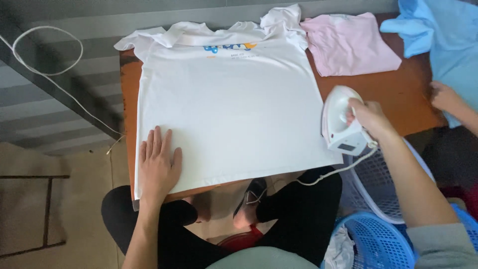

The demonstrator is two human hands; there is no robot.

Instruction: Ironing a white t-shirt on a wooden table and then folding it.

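Pressing: left hand [158,162] fingers flat on 1 white shirt [229,104] | right hand [369,118] fingers grasping 1 iron [338,122]

Left hand [158,162] lies flat, palm down, fingers together and pointing forward; right hand [369,118] is curled in a closed grip, forearm angled inward

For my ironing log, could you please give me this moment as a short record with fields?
surface: low brown table
garment spread: white T-shirt, flat
left hand: palm down on the shirt's lower left
right hand: grips the white iron at the shirt's right edge
beside: folded pink garment, light blue garment
below right: blue basket
another person's hand: at the light blue garment
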